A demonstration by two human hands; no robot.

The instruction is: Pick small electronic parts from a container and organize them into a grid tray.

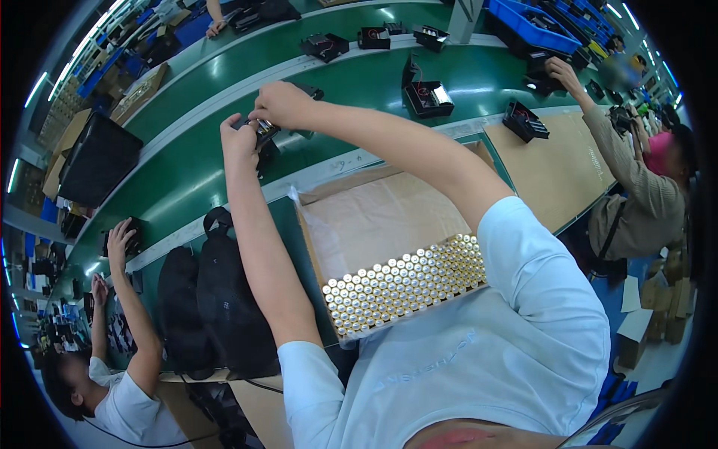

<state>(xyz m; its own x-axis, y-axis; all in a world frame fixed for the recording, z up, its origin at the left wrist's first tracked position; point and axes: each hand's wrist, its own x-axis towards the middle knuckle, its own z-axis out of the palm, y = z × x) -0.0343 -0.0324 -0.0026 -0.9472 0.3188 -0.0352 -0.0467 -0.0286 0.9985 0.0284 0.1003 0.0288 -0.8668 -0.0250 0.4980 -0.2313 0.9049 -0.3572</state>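
Observation:
Both my arms reach forward over the green work surface (193, 196). My right hand (283, 105) is closed, fingers bent down, at a small black open case (267, 136) with shiny battery-like cells inside. From the near left side my left hand (239, 142) grips the same case, thumb and fingers bent at its edge. My fingers partly hide the case, and I cannot make out what the right fingertips pinch. Between my arms, close to my body, lies a cardboard carton (374, 213) with rows of upright batteries (404, 284) along its near side.
Open black cases (430, 99) stand along the green line, another (526, 122) on a cardboard sheet (553, 165) at right. Black bags (224, 299) lie left of my left forearm. Co-workers' hands (565, 75) work at right, far and left. A blue bin (535, 26) stands far right.

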